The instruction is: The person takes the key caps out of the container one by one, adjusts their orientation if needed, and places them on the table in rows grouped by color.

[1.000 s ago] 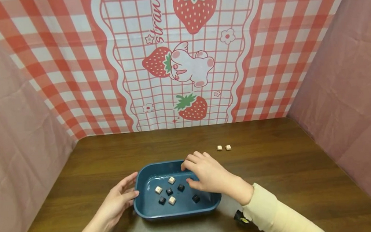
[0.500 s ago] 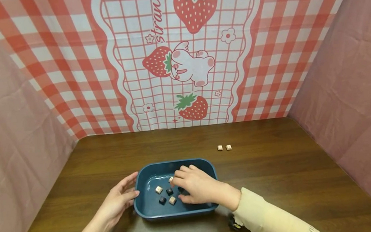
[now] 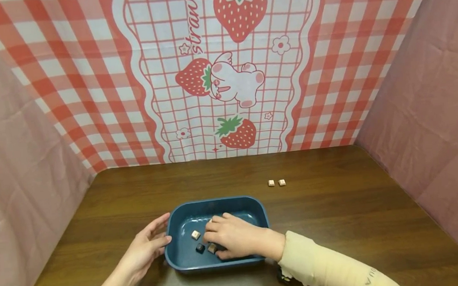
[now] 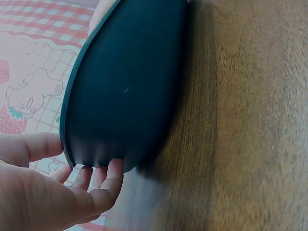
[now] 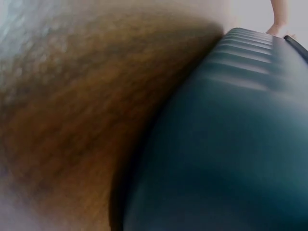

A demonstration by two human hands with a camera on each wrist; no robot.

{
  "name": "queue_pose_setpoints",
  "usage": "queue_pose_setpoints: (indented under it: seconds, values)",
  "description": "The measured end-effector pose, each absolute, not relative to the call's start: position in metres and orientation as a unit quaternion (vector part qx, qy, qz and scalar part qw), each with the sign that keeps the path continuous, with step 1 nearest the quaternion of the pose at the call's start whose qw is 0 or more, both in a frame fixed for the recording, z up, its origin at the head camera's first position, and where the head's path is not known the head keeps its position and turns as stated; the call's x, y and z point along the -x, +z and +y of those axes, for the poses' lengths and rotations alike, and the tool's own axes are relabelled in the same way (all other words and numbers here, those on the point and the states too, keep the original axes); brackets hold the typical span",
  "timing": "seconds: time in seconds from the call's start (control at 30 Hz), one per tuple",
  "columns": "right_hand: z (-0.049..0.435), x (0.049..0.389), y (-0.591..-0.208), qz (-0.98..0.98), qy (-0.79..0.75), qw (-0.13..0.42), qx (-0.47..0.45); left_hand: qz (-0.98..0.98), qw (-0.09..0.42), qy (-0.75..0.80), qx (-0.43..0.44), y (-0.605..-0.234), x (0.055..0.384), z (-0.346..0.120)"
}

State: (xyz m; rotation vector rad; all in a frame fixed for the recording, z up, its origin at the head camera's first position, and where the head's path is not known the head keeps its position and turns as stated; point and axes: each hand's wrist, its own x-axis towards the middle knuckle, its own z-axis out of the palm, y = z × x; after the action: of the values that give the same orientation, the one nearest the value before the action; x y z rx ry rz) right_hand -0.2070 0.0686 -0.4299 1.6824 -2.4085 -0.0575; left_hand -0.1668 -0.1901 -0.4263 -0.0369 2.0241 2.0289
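A blue rectangular tray [image 3: 219, 265] stands on the table, with small square keycaps on its floor. At its left end my left hand [image 3: 145, 246] holds the rim, the thumb on the edge and the fingertips on the outer wall in the left wrist view. My right hand [image 3: 237, 236] reaches into the tray, palm down, fingers bent over the keycaps. A light keycap [image 3: 212, 248] shows between its thumb and index finger, which stand apart. Left of it lie a white keycap [image 3: 195, 235] and a black keycap [image 3: 199, 248]. Other keycaps are hidden under the right hand.
Two light keycaps [image 3: 276, 183] lie side by side on the brown wooden table [image 3: 333, 211], behind the tray to the right. A checked strawberry cloth [image 3: 222, 71] hangs behind the table, and pink cloth [image 3: 435, 111] covers the sides.
My right hand has moved left and down from the tray's right side to over the keycaps, now covering several of them. The left hand and tray have stayed put.
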Motion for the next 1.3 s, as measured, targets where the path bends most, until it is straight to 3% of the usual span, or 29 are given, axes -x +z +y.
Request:
queue_pose_setpoints:
  seconds: [0.73,1.3]
  values:
    - [0.065,0.206,-0.434,-0.8,-0.041,0.132,-0.584,0.701,0.137,0.7,0.014,-0.426,0.167,-0.19]
    - [0.085,0.207,-0.407,-0.817,-0.032,0.119,-0.563,0.7,0.138,0.701,0.008,-0.424,0.166,-0.19]
